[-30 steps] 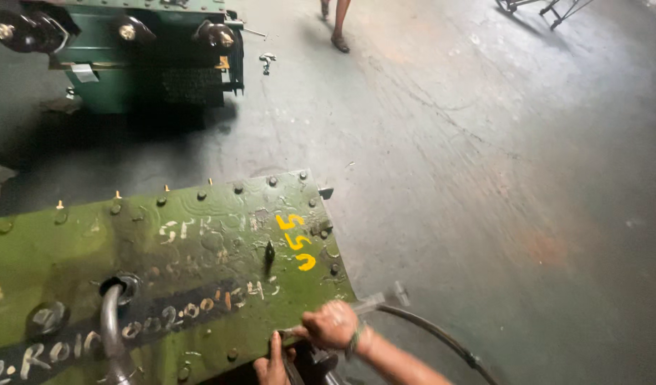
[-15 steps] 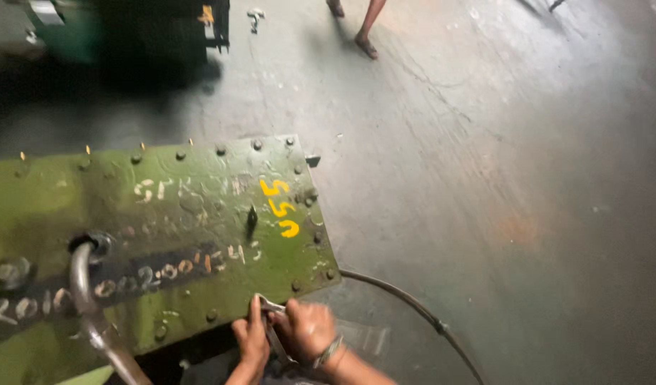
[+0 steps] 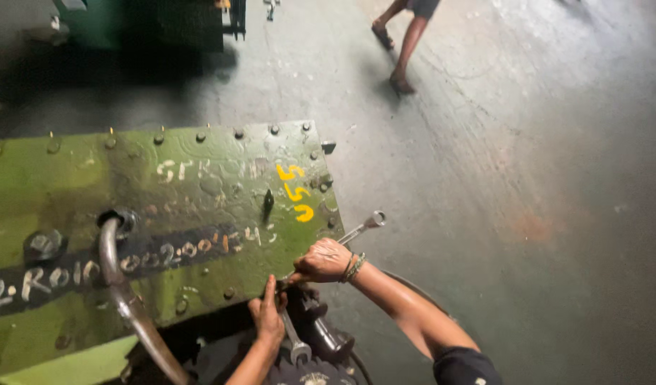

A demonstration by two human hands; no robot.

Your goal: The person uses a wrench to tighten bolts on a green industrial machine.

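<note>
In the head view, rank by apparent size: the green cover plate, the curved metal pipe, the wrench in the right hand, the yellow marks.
1. Green cover plate, by far the largest.
2. Curved metal pipe.
3. Wrench in the right hand, partly hidden by it.
4. Yellow marks, close to the wrench's visible part, so unsure.

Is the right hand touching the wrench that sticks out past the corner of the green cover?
Touching. The head view shows the right hand closed around the shaft of the wrench, whose ring end pokes out beyond the knuckles.

Both arms reach forward from the lower frame; the right hand [image 3: 322, 261], wrist banded with bracelets, is clenched in a fist, while the left hand [image 3: 268, 316] curls its fingers upward just beside it.
</note>
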